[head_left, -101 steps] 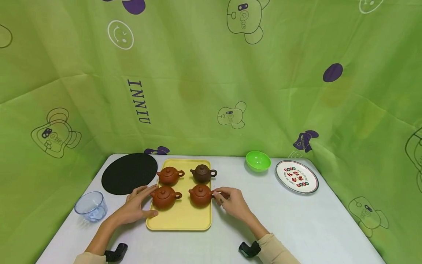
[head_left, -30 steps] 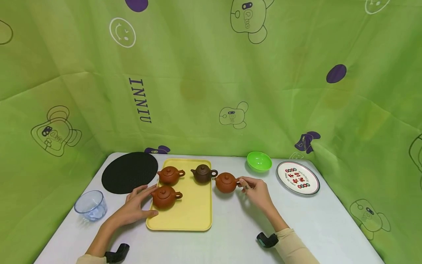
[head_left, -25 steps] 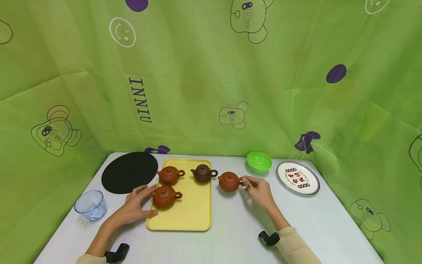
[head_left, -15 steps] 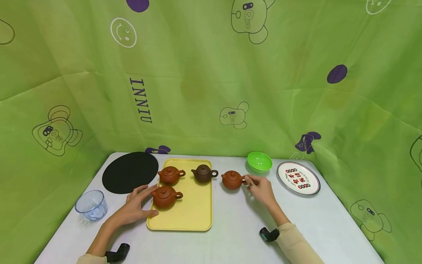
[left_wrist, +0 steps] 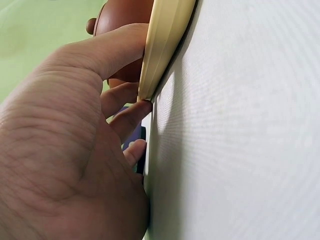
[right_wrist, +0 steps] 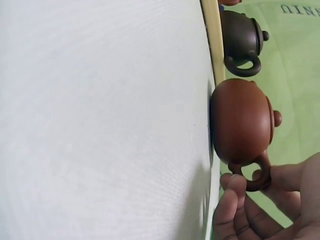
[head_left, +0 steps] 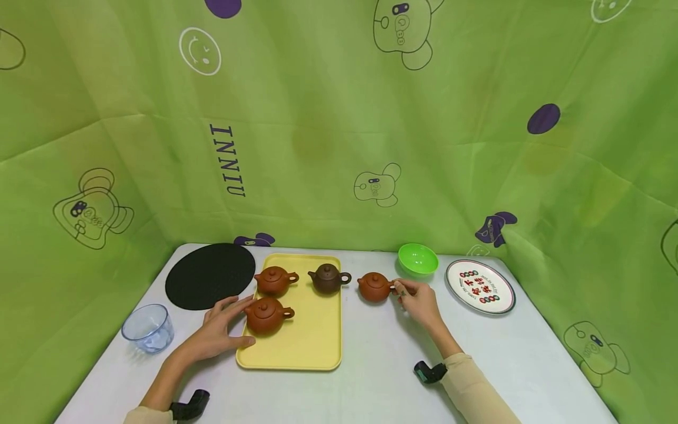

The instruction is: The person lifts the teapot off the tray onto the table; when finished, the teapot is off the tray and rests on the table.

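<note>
My right hand (head_left: 418,301) pinches the handle of a reddish-brown clay teapot (head_left: 374,288), right of the yellow tray (head_left: 312,353). In the right wrist view that teapot (right_wrist: 242,122) sits right at the white tabletop, its handle between thumb and fingers. My left hand (head_left: 214,333) rests along the tray's left edge, thumb and fingers spread and touching the rim. Beside those fingers, on the tray, stands another reddish-brown teapot (head_left: 265,317). Behind it are a third reddish-brown teapot (head_left: 273,281) and a dark brown teapot (head_left: 326,279).
A black round mat (head_left: 209,277) lies at the back left, with a clear glass bowl (head_left: 148,330) in front of it. At the back right are a green bowl (head_left: 418,260) and a white plate (head_left: 503,297) with red lettering. Green curtains surround the table.
My right hand has carried the teapot off the tray's right side, rightward and away from me, then lowered it to the tabletop. My left hand has stayed at the tray's edge.
</note>
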`<state>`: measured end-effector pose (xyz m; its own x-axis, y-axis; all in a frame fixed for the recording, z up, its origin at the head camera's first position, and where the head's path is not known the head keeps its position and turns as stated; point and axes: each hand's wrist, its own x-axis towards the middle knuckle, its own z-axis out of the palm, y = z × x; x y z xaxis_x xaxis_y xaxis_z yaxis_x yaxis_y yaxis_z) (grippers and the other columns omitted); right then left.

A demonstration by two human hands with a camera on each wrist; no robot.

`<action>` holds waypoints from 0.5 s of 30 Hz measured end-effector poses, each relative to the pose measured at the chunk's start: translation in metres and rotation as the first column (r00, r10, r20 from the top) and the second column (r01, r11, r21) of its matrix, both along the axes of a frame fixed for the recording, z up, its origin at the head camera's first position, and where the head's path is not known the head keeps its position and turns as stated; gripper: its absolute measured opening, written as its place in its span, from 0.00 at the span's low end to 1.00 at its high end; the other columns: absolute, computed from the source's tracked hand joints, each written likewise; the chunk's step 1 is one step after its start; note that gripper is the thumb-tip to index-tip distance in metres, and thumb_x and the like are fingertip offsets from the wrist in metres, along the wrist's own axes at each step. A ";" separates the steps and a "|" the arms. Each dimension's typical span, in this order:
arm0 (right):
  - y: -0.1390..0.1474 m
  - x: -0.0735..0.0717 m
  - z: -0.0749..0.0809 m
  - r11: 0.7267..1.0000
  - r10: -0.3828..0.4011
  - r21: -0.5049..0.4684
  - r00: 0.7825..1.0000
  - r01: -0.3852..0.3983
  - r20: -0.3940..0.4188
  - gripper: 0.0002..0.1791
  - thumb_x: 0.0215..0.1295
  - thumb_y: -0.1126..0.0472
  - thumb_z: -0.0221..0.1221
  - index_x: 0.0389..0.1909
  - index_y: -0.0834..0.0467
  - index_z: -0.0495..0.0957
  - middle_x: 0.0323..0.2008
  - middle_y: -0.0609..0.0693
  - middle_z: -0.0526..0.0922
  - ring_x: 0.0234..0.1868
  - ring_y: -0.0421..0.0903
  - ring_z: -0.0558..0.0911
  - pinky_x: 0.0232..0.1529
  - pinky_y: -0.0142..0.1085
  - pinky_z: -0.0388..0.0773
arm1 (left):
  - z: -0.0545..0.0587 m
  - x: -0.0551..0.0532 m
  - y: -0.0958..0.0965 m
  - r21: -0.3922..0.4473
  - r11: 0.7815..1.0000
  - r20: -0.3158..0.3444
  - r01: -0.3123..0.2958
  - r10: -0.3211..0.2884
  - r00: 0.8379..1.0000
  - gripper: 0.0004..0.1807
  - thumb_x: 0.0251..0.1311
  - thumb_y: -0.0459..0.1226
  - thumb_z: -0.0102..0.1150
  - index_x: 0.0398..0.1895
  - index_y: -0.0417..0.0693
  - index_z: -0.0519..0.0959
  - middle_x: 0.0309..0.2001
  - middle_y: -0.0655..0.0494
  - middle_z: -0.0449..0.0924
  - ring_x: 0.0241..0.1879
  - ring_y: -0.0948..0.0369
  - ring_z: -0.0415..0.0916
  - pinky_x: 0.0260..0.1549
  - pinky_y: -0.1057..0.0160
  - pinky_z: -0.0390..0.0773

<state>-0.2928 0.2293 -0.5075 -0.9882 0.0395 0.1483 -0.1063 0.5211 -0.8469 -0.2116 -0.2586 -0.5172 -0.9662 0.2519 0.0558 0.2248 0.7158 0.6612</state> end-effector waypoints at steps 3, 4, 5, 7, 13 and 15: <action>0.000 -0.002 -0.002 1.000 -0.004 -0.006 1.000 0.004 0.005 0.15 0.77 0.58 0.62 0.55 0.62 0.88 0.37 0.60 0.93 0.26 0.41 0.84 0.24 0.30 0.75 | 0.000 0.000 0.000 0.003 1.000 -0.007 0.003 -0.003 1.000 0.50 0.51 0.50 0.80 0.79 0.52 0.70 0.77 0.34 0.65 0.77 0.33 0.50 0.63 0.19 0.56; 0.000 -0.003 -0.002 1.000 -0.004 -0.009 1.000 0.005 0.007 0.15 0.77 0.58 0.62 0.56 0.62 0.88 0.37 0.60 0.93 0.26 0.41 0.84 0.24 0.30 0.75 | 0.000 0.000 0.000 0.003 1.000 -0.010 0.004 -0.004 1.000 0.50 0.51 0.50 0.80 0.79 0.52 0.70 0.77 0.34 0.65 0.77 0.33 0.51 0.63 0.19 0.57; -0.001 -0.003 -0.002 1.000 -0.005 -0.013 1.000 0.005 0.010 0.16 0.77 0.58 0.62 0.56 0.62 0.88 0.37 0.60 0.93 0.26 0.41 0.84 0.24 0.30 0.75 | 0.000 0.000 0.000 0.004 1.000 -0.013 0.004 -0.004 1.000 0.50 0.51 0.50 0.80 0.78 0.52 0.70 0.77 0.34 0.65 0.77 0.33 0.51 0.63 0.19 0.57; -0.001 -0.004 -0.003 1.000 -0.006 -0.020 1.000 0.007 0.015 0.16 0.77 0.58 0.62 0.56 0.62 0.87 0.37 0.61 0.93 0.26 0.42 0.83 0.23 0.30 0.75 | 0.000 0.000 0.000 0.010 1.000 -0.015 0.004 -0.004 1.000 0.50 0.51 0.50 0.80 0.78 0.52 0.70 0.77 0.34 0.66 0.77 0.33 0.51 0.63 0.19 0.56; -0.002 -0.005 -0.004 0.999 -0.010 -0.045 1.000 0.010 0.022 0.16 0.78 0.58 0.62 0.56 0.63 0.87 0.37 0.61 0.93 0.25 0.41 0.83 0.23 0.30 0.75 | -0.001 0.000 0.000 0.015 1.000 -0.013 0.004 -0.003 1.000 0.50 0.50 0.49 0.80 0.78 0.51 0.70 0.76 0.35 0.67 0.78 0.34 0.50 0.64 0.20 0.54; -0.003 -0.005 -0.005 0.999 -0.009 -0.049 1.000 0.010 0.020 0.15 0.78 0.58 0.61 0.56 0.63 0.87 0.38 0.62 0.93 0.25 0.41 0.83 0.23 0.30 0.76 | 0.000 0.000 0.000 0.011 1.000 -0.016 0.002 -0.001 1.000 0.50 0.50 0.50 0.80 0.78 0.51 0.70 0.76 0.35 0.68 0.78 0.33 0.50 0.64 0.20 0.54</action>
<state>-0.2975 0.2265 -0.5121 -0.9905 0.0557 0.1259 -0.0841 0.4797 -0.8734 -0.2113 -0.2584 -0.5175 -0.9647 0.2527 0.0740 0.2365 0.7084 0.6650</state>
